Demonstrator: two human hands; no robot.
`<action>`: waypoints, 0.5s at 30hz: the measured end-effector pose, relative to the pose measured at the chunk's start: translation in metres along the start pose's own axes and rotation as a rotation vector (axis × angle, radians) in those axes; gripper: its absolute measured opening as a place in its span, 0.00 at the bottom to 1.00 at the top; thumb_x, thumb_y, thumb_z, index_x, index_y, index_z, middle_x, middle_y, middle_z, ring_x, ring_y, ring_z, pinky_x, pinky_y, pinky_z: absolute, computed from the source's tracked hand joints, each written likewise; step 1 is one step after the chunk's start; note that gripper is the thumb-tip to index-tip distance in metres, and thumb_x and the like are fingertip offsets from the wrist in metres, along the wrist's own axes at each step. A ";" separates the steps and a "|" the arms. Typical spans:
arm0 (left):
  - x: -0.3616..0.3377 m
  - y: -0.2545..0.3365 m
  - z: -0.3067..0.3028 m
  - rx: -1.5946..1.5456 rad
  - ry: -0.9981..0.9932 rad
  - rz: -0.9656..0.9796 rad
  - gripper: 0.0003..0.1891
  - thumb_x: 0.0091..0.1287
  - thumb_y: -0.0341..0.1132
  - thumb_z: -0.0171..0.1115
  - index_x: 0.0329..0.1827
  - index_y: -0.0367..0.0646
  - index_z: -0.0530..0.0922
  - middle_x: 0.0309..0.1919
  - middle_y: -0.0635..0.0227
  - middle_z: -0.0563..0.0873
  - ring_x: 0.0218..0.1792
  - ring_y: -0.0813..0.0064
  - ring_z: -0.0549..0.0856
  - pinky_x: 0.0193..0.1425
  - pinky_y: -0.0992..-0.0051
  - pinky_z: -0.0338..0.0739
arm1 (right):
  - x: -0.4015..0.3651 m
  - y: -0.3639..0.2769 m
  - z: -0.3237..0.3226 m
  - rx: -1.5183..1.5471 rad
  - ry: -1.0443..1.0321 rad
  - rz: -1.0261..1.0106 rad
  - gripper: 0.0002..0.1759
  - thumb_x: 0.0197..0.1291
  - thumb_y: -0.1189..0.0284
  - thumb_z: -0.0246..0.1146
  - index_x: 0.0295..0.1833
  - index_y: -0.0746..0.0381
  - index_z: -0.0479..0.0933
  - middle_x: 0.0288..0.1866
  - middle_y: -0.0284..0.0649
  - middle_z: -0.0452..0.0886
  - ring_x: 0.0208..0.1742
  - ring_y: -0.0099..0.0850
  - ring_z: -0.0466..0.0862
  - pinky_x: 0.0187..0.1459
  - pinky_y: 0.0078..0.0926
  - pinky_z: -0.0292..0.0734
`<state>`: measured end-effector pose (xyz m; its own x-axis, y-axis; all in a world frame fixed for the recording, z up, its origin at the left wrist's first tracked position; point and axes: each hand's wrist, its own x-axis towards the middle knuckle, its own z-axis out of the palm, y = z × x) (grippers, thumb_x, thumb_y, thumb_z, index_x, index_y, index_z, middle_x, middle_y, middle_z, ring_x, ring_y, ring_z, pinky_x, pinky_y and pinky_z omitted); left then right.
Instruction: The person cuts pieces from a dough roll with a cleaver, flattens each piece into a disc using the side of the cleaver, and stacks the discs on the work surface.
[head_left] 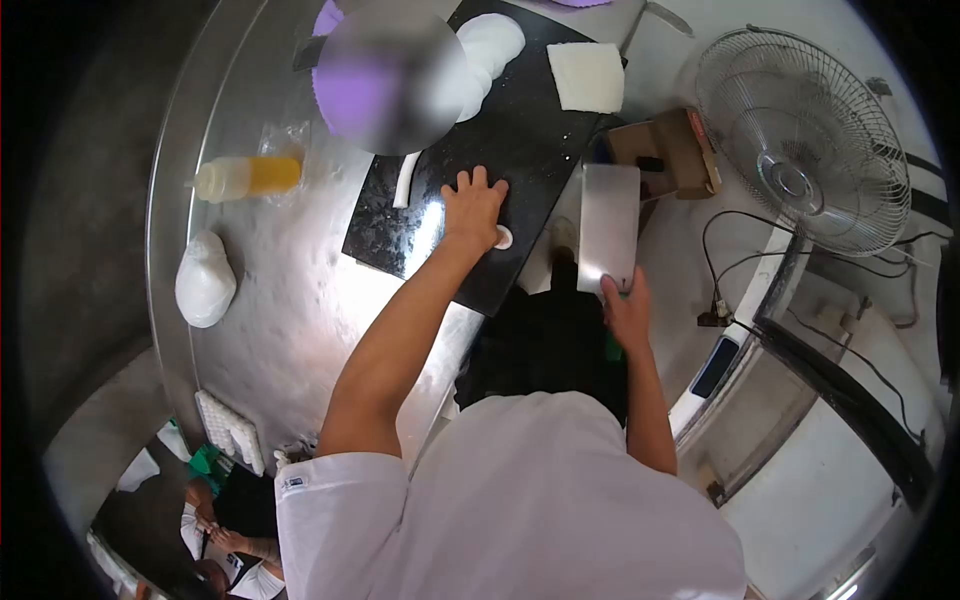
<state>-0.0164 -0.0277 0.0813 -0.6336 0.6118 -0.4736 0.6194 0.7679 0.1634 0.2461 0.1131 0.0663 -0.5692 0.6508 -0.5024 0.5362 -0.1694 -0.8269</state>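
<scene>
My left hand (474, 210) lies on the black board (470, 280) with its fingers spread, its thumb side beside a small round white dough piece (503, 237). A white dough strip (406, 180) is to the left of that hand. My right hand (628, 310) grips a wide flat metal blade (609, 215), like a cleaver, held off the board's right edge. Overlapping white dough rounds (490, 50) lie at the board's far end, partly hidden by a blurred circle. A pale square slab (586, 77) sits at the far right corner.
On the metal table (270, 260) are a bottle of yellow liquid (248, 178), a wrapped white lump (206, 280) and a white tray (230, 432). A cardboard box (685, 150) and a wire fan (800, 140) stand right. Another person (240, 520) is at lower left.
</scene>
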 end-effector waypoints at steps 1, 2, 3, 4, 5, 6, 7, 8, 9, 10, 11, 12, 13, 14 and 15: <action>0.004 0.001 0.000 0.017 -0.004 -0.003 0.34 0.43 0.36 0.86 0.57 0.56 0.83 0.58 0.63 0.75 0.64 0.57 0.74 0.62 0.51 0.74 | 0.012 -0.003 -0.001 0.016 -0.004 0.005 0.17 0.70 0.67 0.69 0.54 0.64 0.74 0.25 0.33 0.76 0.17 0.22 0.74 0.19 0.24 0.68; 0.011 0.002 -0.002 0.048 -0.098 0.035 0.34 0.45 0.38 0.84 0.60 0.55 0.81 0.59 0.62 0.74 0.65 0.56 0.72 0.64 0.49 0.71 | 0.029 -0.008 -0.002 -0.043 -0.041 -0.105 0.18 0.68 0.66 0.71 0.53 0.65 0.75 0.26 0.34 0.77 0.20 0.24 0.76 0.23 0.26 0.71; 0.020 0.004 -0.003 0.074 -0.189 0.073 0.35 0.47 0.39 0.82 0.63 0.55 0.80 0.60 0.61 0.74 0.66 0.55 0.71 0.66 0.48 0.68 | 0.050 -0.015 -0.004 -0.106 -0.075 -0.220 0.19 0.66 0.65 0.72 0.52 0.66 0.76 0.27 0.35 0.78 0.23 0.26 0.78 0.27 0.28 0.74; 0.027 0.009 -0.002 0.080 -0.193 0.071 0.35 0.47 0.39 0.82 0.63 0.55 0.80 0.60 0.61 0.74 0.66 0.55 0.71 0.66 0.48 0.68 | 0.074 -0.024 -0.005 -0.164 -0.019 -0.424 0.20 0.65 0.64 0.73 0.52 0.66 0.77 0.29 0.36 0.80 0.26 0.27 0.80 0.31 0.30 0.75; 0.032 0.016 0.003 -0.255 -0.118 0.064 0.36 0.49 0.42 0.79 0.65 0.53 0.77 0.61 0.61 0.73 0.67 0.54 0.69 0.70 0.46 0.63 | 0.093 -0.032 -0.006 -0.222 0.035 -0.622 0.21 0.64 0.63 0.73 0.51 0.67 0.78 0.31 0.37 0.82 0.30 0.29 0.81 0.35 0.31 0.77; 0.037 0.020 0.011 -0.588 -0.038 0.049 0.37 0.51 0.45 0.76 0.68 0.52 0.75 0.61 0.61 0.73 0.68 0.53 0.68 0.73 0.45 0.58 | 0.098 -0.060 -0.008 -0.147 -0.005 -0.498 0.22 0.64 0.62 0.74 0.52 0.68 0.78 0.34 0.39 0.83 0.32 0.30 0.82 0.38 0.32 0.78; 0.036 0.030 0.026 -0.565 0.226 0.098 0.41 0.52 0.51 0.73 0.71 0.50 0.71 0.67 0.59 0.70 0.70 0.51 0.65 0.78 0.42 0.48 | 0.103 -0.096 -0.008 -0.071 -0.047 -0.379 0.24 0.63 0.62 0.74 0.54 0.69 0.78 0.37 0.41 0.84 0.35 0.30 0.82 0.40 0.33 0.78; 0.034 0.027 0.045 -0.423 0.305 0.153 0.41 0.52 0.50 0.71 0.73 0.52 0.71 0.72 0.57 0.67 0.74 0.51 0.62 0.78 0.39 0.47 | 0.119 -0.111 -0.010 -0.052 -0.080 -0.437 0.25 0.67 0.61 0.70 0.59 0.70 0.77 0.41 0.40 0.83 0.33 0.27 0.80 0.37 0.31 0.78; 0.032 0.027 0.056 -0.284 0.383 0.211 0.42 0.53 0.49 0.70 0.75 0.54 0.70 0.77 0.54 0.63 0.78 0.50 0.59 0.79 0.37 0.46 | 0.133 -0.123 -0.009 -0.051 -0.089 -0.439 0.25 0.67 0.61 0.70 0.59 0.70 0.77 0.41 0.40 0.83 0.33 0.27 0.80 0.37 0.31 0.78; 0.026 0.027 0.051 -0.068 0.216 0.240 0.45 0.54 0.53 0.68 0.79 0.54 0.68 0.85 0.54 0.52 0.85 0.51 0.48 0.80 0.30 0.38 | 0.146 -0.133 -0.009 0.187 -0.155 -0.450 0.25 0.70 0.62 0.68 0.62 0.70 0.75 0.42 0.39 0.82 0.33 0.24 0.79 0.34 0.29 0.77; 0.030 0.031 0.047 -0.082 0.213 0.233 0.45 0.54 0.53 0.68 0.79 0.54 0.68 0.85 0.54 0.52 0.85 0.51 0.48 0.80 0.30 0.38 | 0.161 -0.141 -0.008 0.418 -0.222 -0.451 0.25 0.73 0.62 0.65 0.65 0.69 0.74 0.42 0.37 0.82 0.32 0.22 0.78 0.31 0.26 0.76; 0.032 0.032 0.044 -0.086 0.176 0.222 0.45 0.54 0.54 0.69 0.79 0.55 0.68 0.86 0.55 0.50 0.86 0.52 0.45 0.80 0.29 0.37 | 0.173 -0.144 -0.003 0.402 -0.159 -0.483 0.25 0.76 0.62 0.61 0.69 0.68 0.71 0.41 0.35 0.80 0.30 0.18 0.75 0.26 0.21 0.72; 0.030 0.031 0.043 -0.085 0.135 0.211 0.46 0.54 0.55 0.69 0.79 0.55 0.68 0.86 0.55 0.47 0.87 0.52 0.42 0.80 0.28 0.35 | 0.186 -0.142 -0.001 0.398 -0.170 -0.463 0.25 0.76 0.62 0.61 0.69 0.68 0.71 0.41 0.35 0.80 0.30 0.18 0.75 0.26 0.21 0.72; 0.031 0.031 0.042 -0.126 0.153 0.218 0.46 0.53 0.57 0.70 0.78 0.55 0.69 0.86 0.54 0.50 0.86 0.51 0.45 0.79 0.26 0.38 | 0.207 -0.137 0.003 0.304 -0.162 -0.543 0.27 0.76 0.60 0.61 0.70 0.68 0.71 0.40 0.35 0.80 0.30 0.17 0.75 0.26 0.20 0.72; 0.034 0.029 0.042 -0.132 0.143 0.198 0.46 0.53 0.57 0.70 0.78 0.55 0.69 0.86 0.54 0.50 0.86 0.51 0.45 0.79 0.26 0.38 | 0.226 -0.128 0.006 0.209 -0.156 -0.618 0.28 0.77 0.59 0.61 0.71 0.68 0.71 0.40 0.35 0.80 0.31 0.17 0.76 0.25 0.19 0.71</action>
<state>-0.0009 0.0076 0.0336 -0.5710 0.7660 -0.2954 0.6780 0.6429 0.3564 0.0444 0.2774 0.0568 -0.8247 0.5623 0.0614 -0.0404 0.0497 -0.9979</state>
